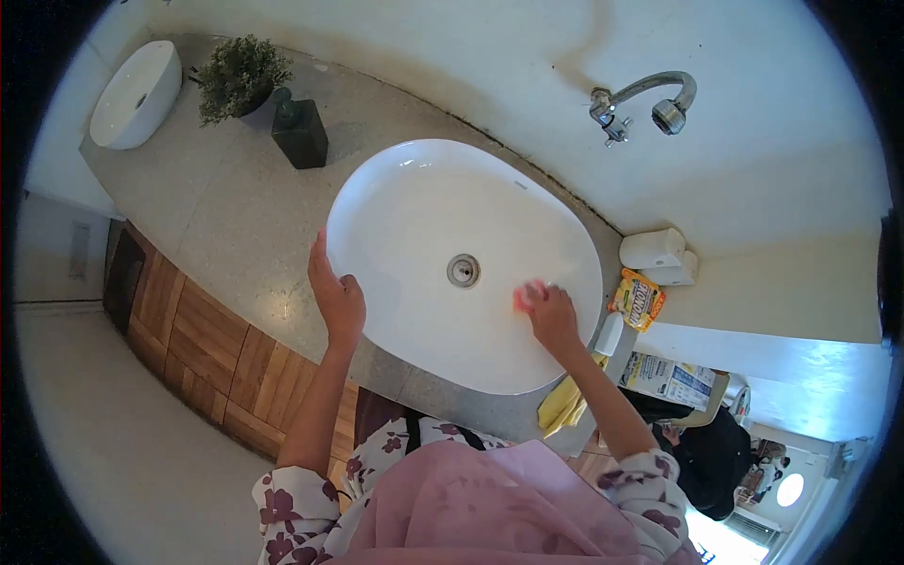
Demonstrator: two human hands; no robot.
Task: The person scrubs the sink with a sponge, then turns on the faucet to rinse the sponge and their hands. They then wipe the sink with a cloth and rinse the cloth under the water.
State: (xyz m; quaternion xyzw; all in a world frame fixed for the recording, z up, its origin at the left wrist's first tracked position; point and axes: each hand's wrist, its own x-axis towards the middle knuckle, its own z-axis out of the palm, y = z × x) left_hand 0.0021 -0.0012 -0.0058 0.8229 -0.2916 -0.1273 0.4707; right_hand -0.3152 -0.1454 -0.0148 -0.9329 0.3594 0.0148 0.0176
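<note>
A white oval sink [414,330] with a metal drain [463,271] at its middle stands on a grey counter. My right hand [554,318] is inside the basin, right of the drain, with its fingers closed on a pink sponge [527,296] against the basin floor. At the sink's left rim, my left hand [337,294] rests with the thumb apart from the fingers and nothing held in it. A yellow cloth [565,405] lies by the sink's lower right edge, below a white bottle [610,334].
A chrome faucet [650,99] juts from the wall. White rolls [654,250] and a yellow packet [637,299] sit right of the sink. A dark green dispenser [299,135], potted plant [241,80] and small white basin [139,94] stand left. A person in black [711,461] is lower right.
</note>
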